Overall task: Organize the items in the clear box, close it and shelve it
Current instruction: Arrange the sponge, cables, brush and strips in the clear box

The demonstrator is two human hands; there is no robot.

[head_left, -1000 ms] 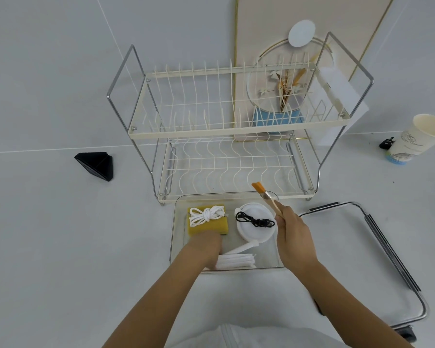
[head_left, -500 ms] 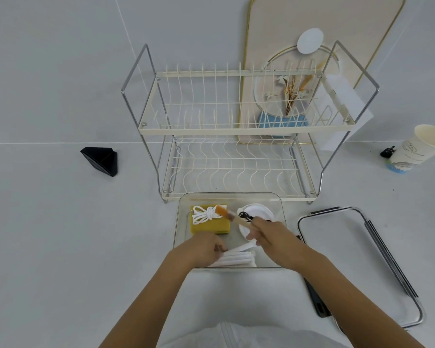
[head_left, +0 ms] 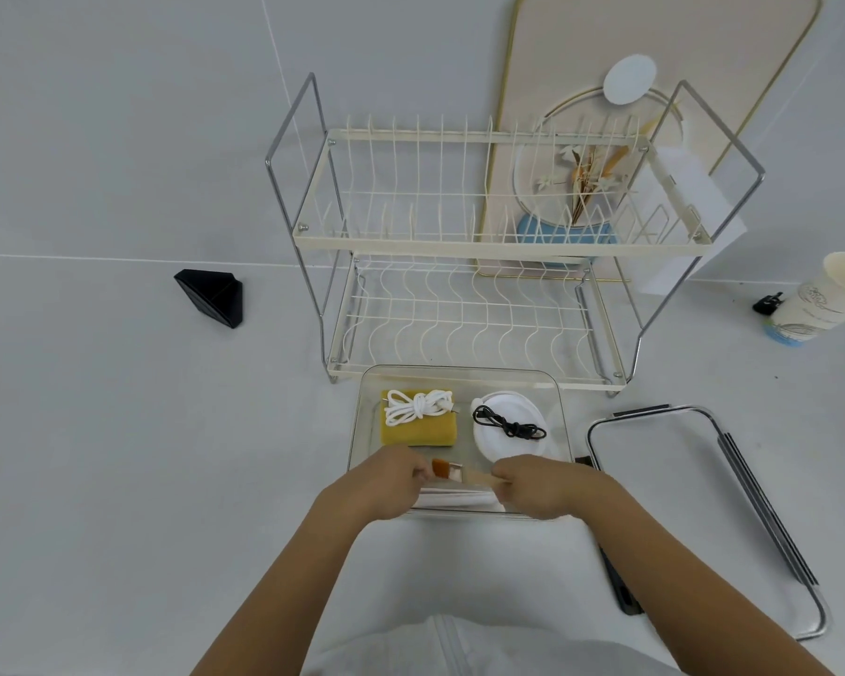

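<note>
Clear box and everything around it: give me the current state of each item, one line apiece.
Clear box: open, lid off.
Lid: flat beside box.
Brush: horizontal, held over box by right hand.
Left hand: at brush bristles.
White cord: coiled on sponge.
Black cord: bundled on white disc.
Rack: both shelves empty.
Paper cup: upright.

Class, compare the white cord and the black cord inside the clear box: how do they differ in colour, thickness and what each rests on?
The white cord is thick and white; the black cord is thin and black. The white cord lies on the yellow sponge; the black cord lies on the round white pad. Both are bundled and tied, inside the clear box.
</note>
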